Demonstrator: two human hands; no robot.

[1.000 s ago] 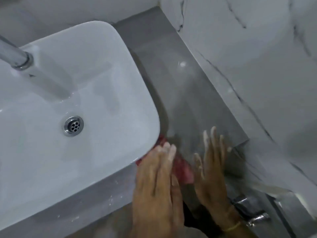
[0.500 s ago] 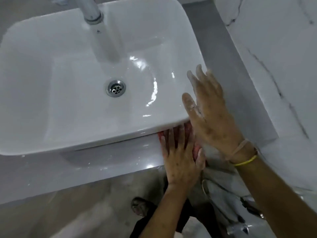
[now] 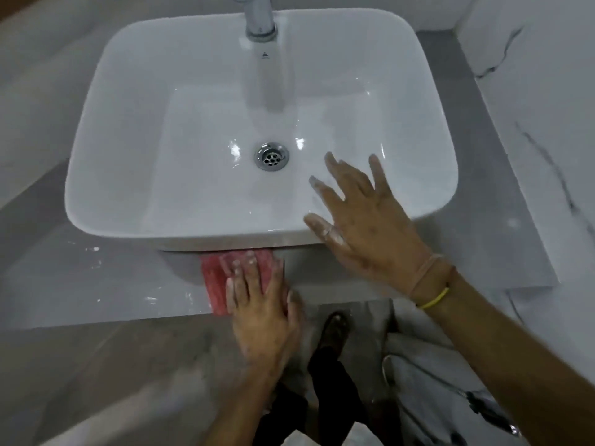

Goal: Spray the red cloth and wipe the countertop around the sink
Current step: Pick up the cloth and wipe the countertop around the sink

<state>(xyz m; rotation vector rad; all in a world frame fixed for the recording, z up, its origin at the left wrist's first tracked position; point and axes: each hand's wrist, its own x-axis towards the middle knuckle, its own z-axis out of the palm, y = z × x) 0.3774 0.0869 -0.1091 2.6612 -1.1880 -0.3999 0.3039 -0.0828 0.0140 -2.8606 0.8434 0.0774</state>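
The red cloth (image 3: 214,281) lies flat on the grey countertop (image 3: 96,284), on the front strip just below the white sink (image 3: 135,140). My left hand (image 3: 260,313) presses down flat on the cloth, fingers pointing toward the sink's underside, covering its right part. My right hand (image 3: 363,226) hovers with fingers spread over the sink's front right rim, holding nothing. No spray bottle is in view.
A chrome tap (image 3: 260,17) stands at the back of the sink, above the drain (image 3: 272,156). White specks dot the countertop's front left. A marble wall (image 3: 541,123) borders the right side. My foot (image 3: 335,329) and a metal fitting (image 3: 489,410) show on the floor below.
My left hand has slid the cloth leftward from the sink's front right corner along the front strip. My right hand came off the counter and now hovers over the sink rim.
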